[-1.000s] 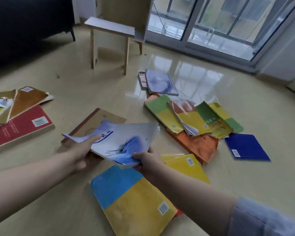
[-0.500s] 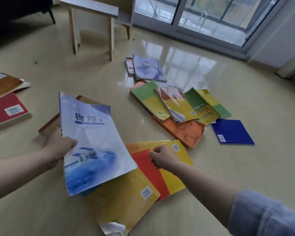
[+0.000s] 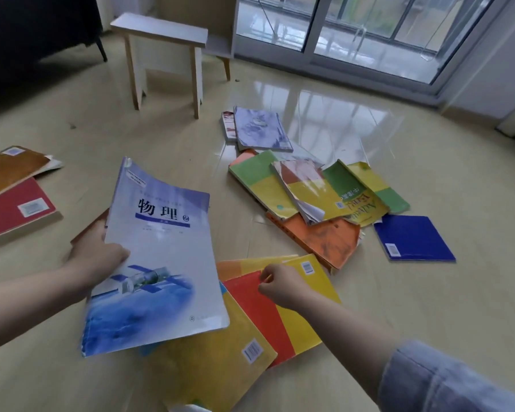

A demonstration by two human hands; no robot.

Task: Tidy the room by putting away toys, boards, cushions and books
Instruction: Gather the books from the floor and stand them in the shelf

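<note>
My left hand (image 3: 97, 257) grips the left edge of a pale blue physics textbook (image 3: 158, 257), holding it tilted above the floor, cover facing me. My right hand (image 3: 280, 285) rests with curled fingers on a red and yellow book (image 3: 280, 316) lying on the floor; whether it pinches the cover I cannot tell. A yellow book (image 3: 220, 358) lies partly under the blue textbook. Further right, a heap of green, yellow and orange books (image 3: 309, 197) lies on the floor, with a dark blue book (image 3: 414, 237) beside it and a lilac book (image 3: 260, 129) behind it.
A red book (image 3: 15, 209) and brown books (image 3: 12, 168) lie on the floor at the left. A small wooden stool (image 3: 164, 60) stands at the back, a dark piece of furniture (image 3: 36, 31) behind it on the left. Glass sliding doors (image 3: 369, 34) close the far side.
My left hand has lifted the pale blue textbook upright and to the left. My right hand let go of it and dropped onto the red and yellow book. The camera shifted.
</note>
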